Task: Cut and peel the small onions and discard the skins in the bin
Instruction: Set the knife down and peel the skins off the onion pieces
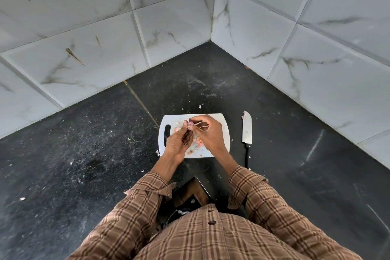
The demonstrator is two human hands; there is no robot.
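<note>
A white cutting board [222, 120] lies on the black counter in the corner. Above it my left hand [177, 141] pinches a small pinkish onion [190, 125] at its fingertips. My right hand [207, 133] pinches a thin strip of dry skin [200, 125] that stretches from the onion. Pink onion bits and skin scraps [198, 142] lie on the board under my hands. A knife [247, 131] with a steel blade and black handle rests on the counter just right of the board, untouched.
Marble-patterned tiled walls [168, 17] meet in a corner behind the board. The black counter [84, 143] spreads left and right, dotted with small skin flakes. A dark opening [190, 192] sits at the counter edge below my arms, above a black bin bag [179, 212].
</note>
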